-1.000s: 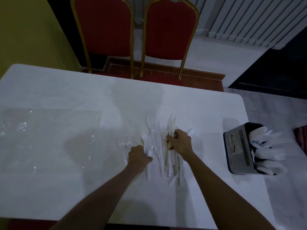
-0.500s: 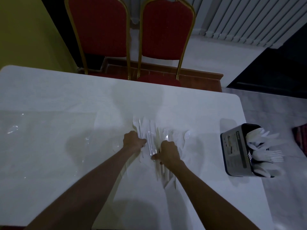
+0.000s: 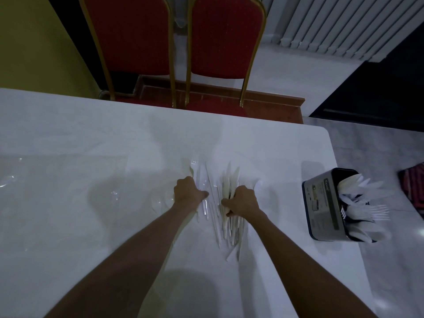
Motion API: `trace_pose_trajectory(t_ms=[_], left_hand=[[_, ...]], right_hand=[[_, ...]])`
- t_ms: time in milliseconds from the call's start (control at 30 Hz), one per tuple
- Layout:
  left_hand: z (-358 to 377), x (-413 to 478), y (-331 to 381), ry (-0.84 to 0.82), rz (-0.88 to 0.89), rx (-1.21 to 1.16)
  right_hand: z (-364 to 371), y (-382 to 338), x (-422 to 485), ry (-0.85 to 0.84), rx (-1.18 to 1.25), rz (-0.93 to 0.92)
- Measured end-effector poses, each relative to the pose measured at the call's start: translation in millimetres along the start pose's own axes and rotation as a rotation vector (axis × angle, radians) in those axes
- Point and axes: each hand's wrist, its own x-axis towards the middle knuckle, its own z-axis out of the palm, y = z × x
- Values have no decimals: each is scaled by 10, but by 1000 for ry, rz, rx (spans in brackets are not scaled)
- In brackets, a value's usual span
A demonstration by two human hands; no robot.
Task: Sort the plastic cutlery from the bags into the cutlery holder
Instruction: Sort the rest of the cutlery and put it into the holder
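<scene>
A loose pile of white plastic cutlery (image 3: pixel 215 198) lies on the white table (image 3: pixel 91 134) in front of me. My left hand (image 3: pixel 187 193) grips a few forks at the pile's left side, one fork's tines (image 3: pixel 194 162) sticking out beyond it. My right hand (image 3: pixel 242 200) has its fingers curled round a bundle of knives (image 3: pixel 229 180) at the pile's right. The grey and black cutlery holder (image 3: pixel 323 207) stands near the table's right edge, with white forks, spoons and knives (image 3: pixel 364 203) sticking out of it.
Clear plastic bags (image 3: pixel 57 180) lie flat on the table's left half. Two red chairs with gold frames (image 3: pixel 174 42) stand beyond the far edge. The table's right edge runs close behind the holder, with grey floor (image 3: pixel 378 145) past it.
Both hands have drawn the spread-out cutlery together into a tighter pile. The left hand moved right, gathering the forks. The right hand now grips a bundle of knives.
</scene>
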Motion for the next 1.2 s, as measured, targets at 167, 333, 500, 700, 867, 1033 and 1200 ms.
trace_pose_trajectory(t_ms=[167, 333, 500, 700, 867, 1033, 1200], left_hand=[[-68, -30, -72, -6, -25, 10], [-144, -65, -248, 6, -20, 39], [-183, -67, -370, 0, 13, 16], [-298, -85, -486, 18, 18, -42], [-327, -102, -612, 96, 93, -121], [-368, -150, -642, 182, 87, -197], [-371, -143, -721, 298, 77, -212]], right_hand=[[3, -47, -27, 12, 61, -57], [162, -106, -83, -47, -1, -58], [484, -92, -123, 51, -179, -71], [511, -102, -101, 126, -276, -84], [444, -119, -95, 96, -216, -77], [373, -84, -71, 79, -184, -77], [355, -41, 0, 76, -102, -80]])
